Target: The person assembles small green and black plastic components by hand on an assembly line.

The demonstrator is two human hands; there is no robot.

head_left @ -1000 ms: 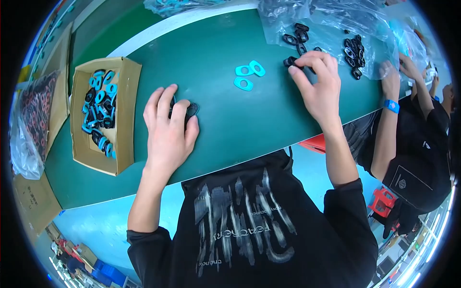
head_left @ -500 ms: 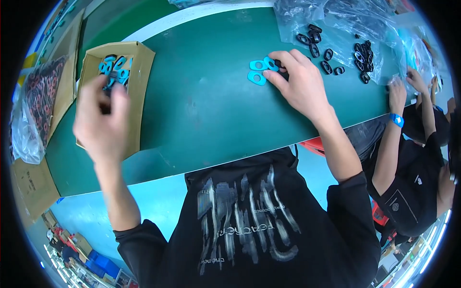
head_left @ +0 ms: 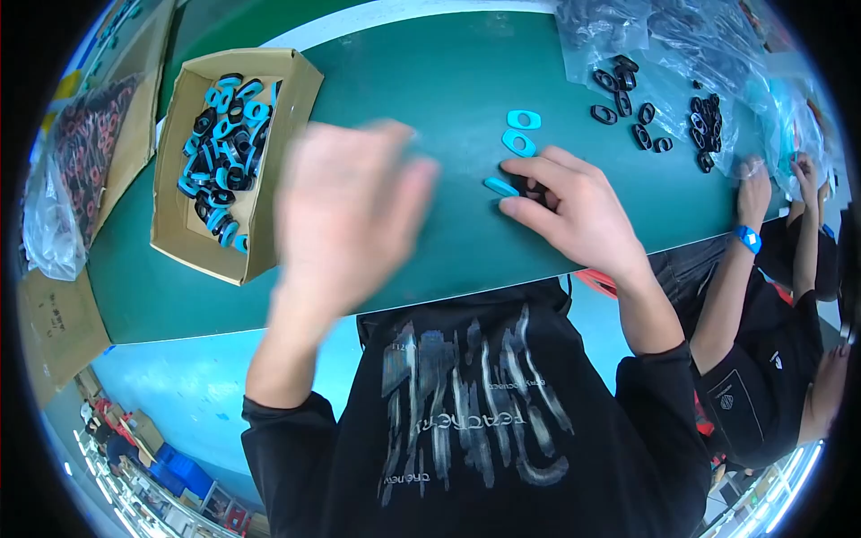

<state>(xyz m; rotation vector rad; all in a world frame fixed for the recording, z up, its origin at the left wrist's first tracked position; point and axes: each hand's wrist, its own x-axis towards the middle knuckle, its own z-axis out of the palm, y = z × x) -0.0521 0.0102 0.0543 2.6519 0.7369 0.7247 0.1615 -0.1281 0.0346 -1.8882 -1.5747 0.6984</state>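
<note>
A blue ring [head_left: 500, 186] lies on the green table [head_left: 430, 81] at the right hand's [head_left: 574, 211] fingertips, which press a black ring [head_left: 532, 190] between them. Two more blue rings [head_left: 521, 131] lie just beyond. The left hand [head_left: 345, 215] hovers blurred, fingers spread, empty, beside the box [head_left: 287, 157] of rings.

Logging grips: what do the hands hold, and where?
Right hand pinches a blue ring by its near end on the green table. Left hand is blurred; cannot tell.
</note>
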